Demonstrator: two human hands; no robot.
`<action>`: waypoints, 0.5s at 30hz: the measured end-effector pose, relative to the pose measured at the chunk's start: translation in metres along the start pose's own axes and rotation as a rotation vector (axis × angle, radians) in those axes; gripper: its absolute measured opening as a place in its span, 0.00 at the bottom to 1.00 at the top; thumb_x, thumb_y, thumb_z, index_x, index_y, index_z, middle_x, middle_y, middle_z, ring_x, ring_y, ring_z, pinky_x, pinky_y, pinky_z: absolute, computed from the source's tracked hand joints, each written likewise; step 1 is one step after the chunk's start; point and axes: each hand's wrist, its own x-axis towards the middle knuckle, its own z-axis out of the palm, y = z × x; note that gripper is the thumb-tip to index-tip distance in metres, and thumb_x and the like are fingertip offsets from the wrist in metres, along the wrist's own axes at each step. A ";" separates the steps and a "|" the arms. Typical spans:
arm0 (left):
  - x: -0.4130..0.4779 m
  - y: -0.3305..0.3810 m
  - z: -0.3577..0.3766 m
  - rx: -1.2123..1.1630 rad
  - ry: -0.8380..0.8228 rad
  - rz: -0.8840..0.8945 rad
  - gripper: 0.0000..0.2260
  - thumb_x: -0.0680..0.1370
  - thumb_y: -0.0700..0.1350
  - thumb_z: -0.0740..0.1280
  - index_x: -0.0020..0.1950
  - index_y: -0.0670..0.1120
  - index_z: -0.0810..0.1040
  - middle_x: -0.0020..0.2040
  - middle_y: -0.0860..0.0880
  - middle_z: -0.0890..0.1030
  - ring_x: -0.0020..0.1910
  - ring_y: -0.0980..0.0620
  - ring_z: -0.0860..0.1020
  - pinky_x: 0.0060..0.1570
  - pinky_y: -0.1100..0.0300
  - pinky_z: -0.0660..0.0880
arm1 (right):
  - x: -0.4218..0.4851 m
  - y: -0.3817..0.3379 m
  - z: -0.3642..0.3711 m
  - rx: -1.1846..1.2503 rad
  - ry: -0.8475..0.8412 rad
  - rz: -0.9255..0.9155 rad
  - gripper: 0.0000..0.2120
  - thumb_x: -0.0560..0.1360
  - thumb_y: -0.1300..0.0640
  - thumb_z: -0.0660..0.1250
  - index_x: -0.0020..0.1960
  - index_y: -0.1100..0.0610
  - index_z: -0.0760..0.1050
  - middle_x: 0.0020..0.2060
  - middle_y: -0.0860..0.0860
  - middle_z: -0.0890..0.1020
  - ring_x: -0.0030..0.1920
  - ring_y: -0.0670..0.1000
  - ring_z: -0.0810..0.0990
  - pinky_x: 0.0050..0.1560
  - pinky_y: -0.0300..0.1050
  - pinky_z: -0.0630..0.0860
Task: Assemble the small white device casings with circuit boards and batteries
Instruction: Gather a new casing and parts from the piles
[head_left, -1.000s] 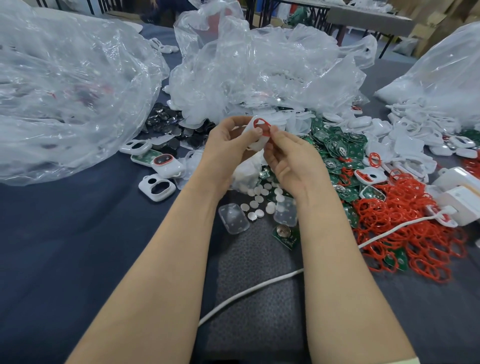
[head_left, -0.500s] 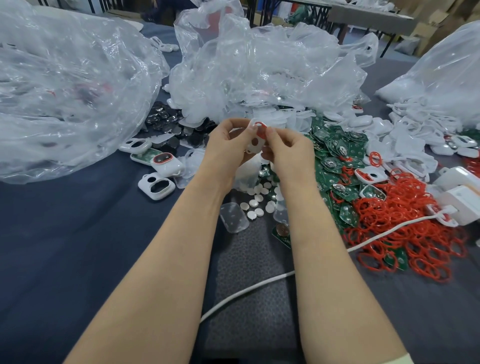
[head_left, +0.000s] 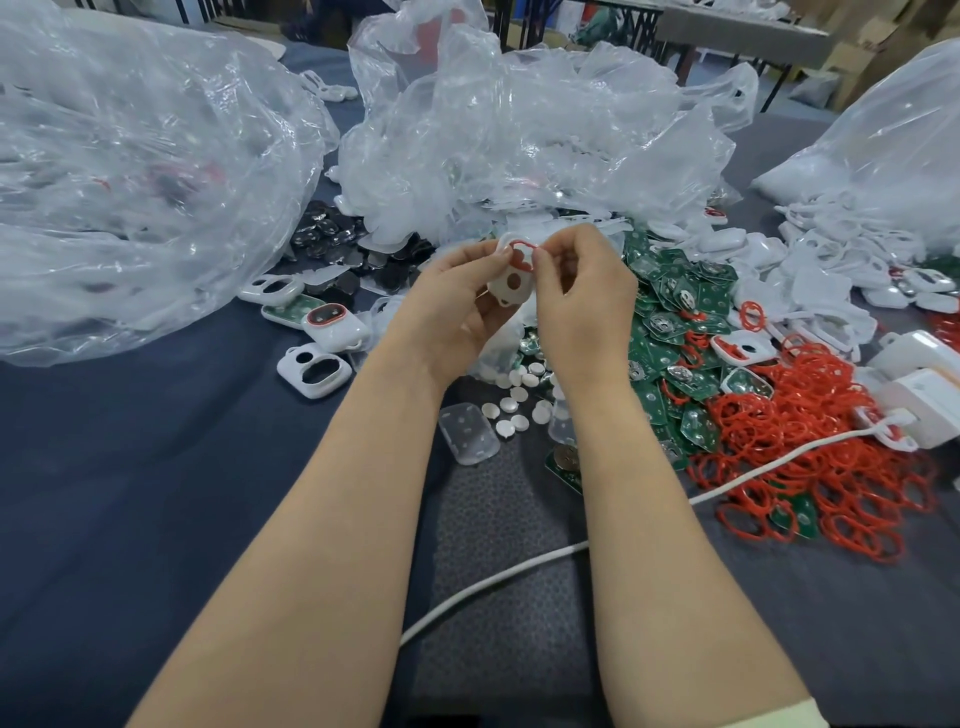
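At centre of the frame: you hold the white casing (head_left: 511, 285) raised above the table, between both hands.
Left hand (head_left: 452, 312): your fingers curl round the casing's left side and cradle it.
Right hand (head_left: 582, 301): your fingertips pinch the red ring (head_left: 521, 253) at the casing's top edge.
Casing handling: it looks light, stiff and smooth, so probably slippery; grip its outer rims.
Ring handling: likely soft and stretchy; seat it bit by bit.
Right of your hands: green circuit boards (head_left: 670, 312).

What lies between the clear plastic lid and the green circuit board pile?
In the head view, a scatter of small white discs lies between the clear lid and the green boards; the right forearm crosses over that stretch too.
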 end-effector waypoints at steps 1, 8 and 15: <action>0.000 0.000 0.000 -0.006 0.021 0.001 0.02 0.78 0.37 0.66 0.46 0.42 0.77 0.40 0.46 0.81 0.37 0.52 0.81 0.40 0.63 0.80 | 0.000 -0.001 0.002 -0.016 0.005 -0.007 0.04 0.77 0.62 0.64 0.45 0.61 0.75 0.39 0.54 0.78 0.39 0.52 0.75 0.38 0.40 0.69; 0.002 -0.001 0.000 0.104 0.086 0.053 0.02 0.77 0.38 0.68 0.46 0.44 0.76 0.42 0.46 0.81 0.41 0.50 0.80 0.43 0.61 0.80 | 0.001 -0.002 -0.002 0.049 -0.019 0.076 0.03 0.77 0.61 0.66 0.44 0.58 0.75 0.36 0.48 0.77 0.37 0.45 0.74 0.40 0.36 0.70; 0.001 -0.005 0.004 0.283 0.109 0.117 0.01 0.79 0.41 0.67 0.48 0.45 0.76 0.48 0.45 0.79 0.47 0.49 0.78 0.48 0.58 0.79 | 0.004 0.000 -0.007 0.070 -0.056 0.155 0.06 0.76 0.58 0.68 0.41 0.54 0.74 0.33 0.42 0.74 0.33 0.39 0.72 0.37 0.28 0.69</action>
